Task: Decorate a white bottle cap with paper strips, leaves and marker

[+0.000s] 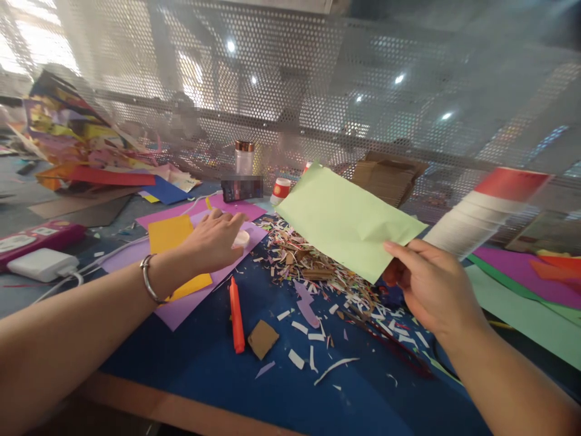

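Note:
My right hand (436, 284) pinches a corner of a light green sheet of paper (338, 212), raised and tilted above a heap of paper scraps (313, 260). Over on the left, my left hand (213, 236) reaches across yellow paper (167, 233) and a lilac sheet (181, 309), its fingers stretched out and holding nothing visible. A small white round piece (241, 239), partly hidden, is beside those fingers. Nearer me lie an orange-red marker (236, 318) and a brown cardboard piece (263, 339). Scissors (390, 336), blurred, rest below my right hand.
A stack of paper cups (476, 215) leans at right beside coloured sheets (521, 303). Flattened cardboard (385, 178), a red-and-white cup (281, 190) and a bottle (244, 158) stand before a perforated metal screen (299, 79). A white charger (43, 264) with its cable sits left.

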`<state>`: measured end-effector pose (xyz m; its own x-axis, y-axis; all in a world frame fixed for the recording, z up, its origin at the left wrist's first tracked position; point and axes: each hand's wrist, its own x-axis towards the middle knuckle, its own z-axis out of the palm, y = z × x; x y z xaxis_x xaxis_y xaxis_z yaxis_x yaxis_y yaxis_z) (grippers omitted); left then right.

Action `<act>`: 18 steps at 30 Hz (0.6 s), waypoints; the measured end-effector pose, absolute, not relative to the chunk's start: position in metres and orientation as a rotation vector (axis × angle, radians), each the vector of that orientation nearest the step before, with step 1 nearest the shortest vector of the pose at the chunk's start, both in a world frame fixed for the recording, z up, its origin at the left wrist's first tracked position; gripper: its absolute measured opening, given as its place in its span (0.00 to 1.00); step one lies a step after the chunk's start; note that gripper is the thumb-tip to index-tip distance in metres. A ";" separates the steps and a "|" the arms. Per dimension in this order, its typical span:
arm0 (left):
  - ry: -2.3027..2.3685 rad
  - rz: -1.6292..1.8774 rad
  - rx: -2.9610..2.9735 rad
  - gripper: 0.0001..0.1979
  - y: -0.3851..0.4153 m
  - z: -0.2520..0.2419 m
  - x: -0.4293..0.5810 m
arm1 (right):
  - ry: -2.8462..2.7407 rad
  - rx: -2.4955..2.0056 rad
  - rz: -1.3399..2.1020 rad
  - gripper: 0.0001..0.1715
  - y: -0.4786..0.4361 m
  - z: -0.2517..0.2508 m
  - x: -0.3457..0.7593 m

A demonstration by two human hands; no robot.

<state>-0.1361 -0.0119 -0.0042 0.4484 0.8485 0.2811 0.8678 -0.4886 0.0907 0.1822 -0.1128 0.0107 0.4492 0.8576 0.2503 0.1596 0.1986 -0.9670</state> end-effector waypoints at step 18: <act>-1.800 -1.278 -3.052 0.26 -0.023 -0.003 -0.116 | -1.055 -1.316 0.986 0.14 -0.116 0.013 0.169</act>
